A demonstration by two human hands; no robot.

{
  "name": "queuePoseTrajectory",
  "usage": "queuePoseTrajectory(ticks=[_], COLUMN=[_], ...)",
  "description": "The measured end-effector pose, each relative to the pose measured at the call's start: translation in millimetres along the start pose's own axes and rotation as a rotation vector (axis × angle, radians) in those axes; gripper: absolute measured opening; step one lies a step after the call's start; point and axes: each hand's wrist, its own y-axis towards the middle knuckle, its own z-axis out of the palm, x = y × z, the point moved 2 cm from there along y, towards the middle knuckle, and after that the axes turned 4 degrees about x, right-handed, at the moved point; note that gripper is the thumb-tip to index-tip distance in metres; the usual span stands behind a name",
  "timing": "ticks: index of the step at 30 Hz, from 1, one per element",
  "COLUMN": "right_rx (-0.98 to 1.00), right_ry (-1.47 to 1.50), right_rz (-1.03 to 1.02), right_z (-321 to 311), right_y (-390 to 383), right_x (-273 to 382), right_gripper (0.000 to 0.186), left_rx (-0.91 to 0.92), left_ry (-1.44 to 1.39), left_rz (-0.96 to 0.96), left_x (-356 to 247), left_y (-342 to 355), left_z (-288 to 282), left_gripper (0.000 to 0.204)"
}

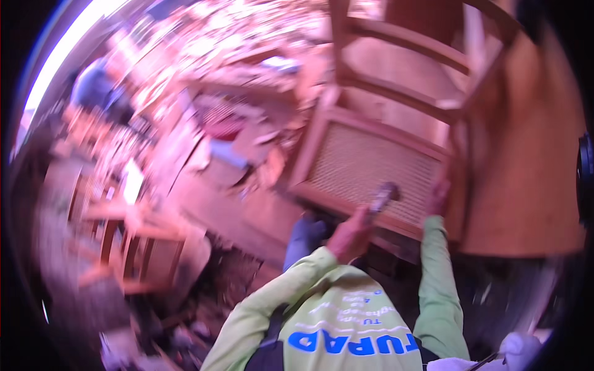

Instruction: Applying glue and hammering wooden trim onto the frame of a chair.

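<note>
A wooden chair (315, 151) with a woven cane seat and a slatted back stands in front of me. My left hand (351, 236) is closed around a short hand tool (385, 195) with a dark, rounded head. The tool reaches over the near part of the seat, and blur hides its exact kind. At the seat's right edge, my right hand (439, 196) grips the chair frame. Its fingers are partly blurred. Both forearms wear light green sleeves.
A large brown wooden panel (520, 185) stands close on the right. Wood scraps (204, 37) pile up behind the chair. Another piece of wooden furniture (145, 250) lies at lower left among debris. A person in blue (96, 86) is at far left.
</note>
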Motion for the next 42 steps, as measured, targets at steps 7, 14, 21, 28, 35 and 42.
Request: queuePoseTrajectory(ticks=[7,14,21,28,35,42], right_rx=[-0.136,-0.244,-0.182,-0.191,-0.141,-0.24], right_ry=[-0.088,-0.016,0.008,0.053,0.098,0.069], right_rz=[-0.028,-0.133,-0.049,-0.067,-0.048,-0.065], right_z=[-54.9,-52.9,-59.0,-59.8,-61.0,-52.4], right_y=[-13.9,-17.8,-17.3,-18.4,-19.5,-16.4], right_x=[67.3,64.1,77.3,75.8,78.4,71.5], right_gripper=[0.068,0.057,0.053,0.053,0.051,0.047], left_rx=[0.104,0.367,0.437,0.531,0.559,0.489], left_ry=[1.0,1.154,1.351,1.359,1.491,1.339], left_rz=[0.439,0.605,0.687,0.681,0.637,0.702], left_x=[-93.5,-105.7,-92.0,-78.1,-77.7,-86.0], left_y=[51.9,116.4,156.7,168.8,174.5,165.6], left_z=[39.3,87.5,119.2,126.1,124.3,129.0], left_gripper=[0.053,0.06,0.067,0.07,0.079,0.069])
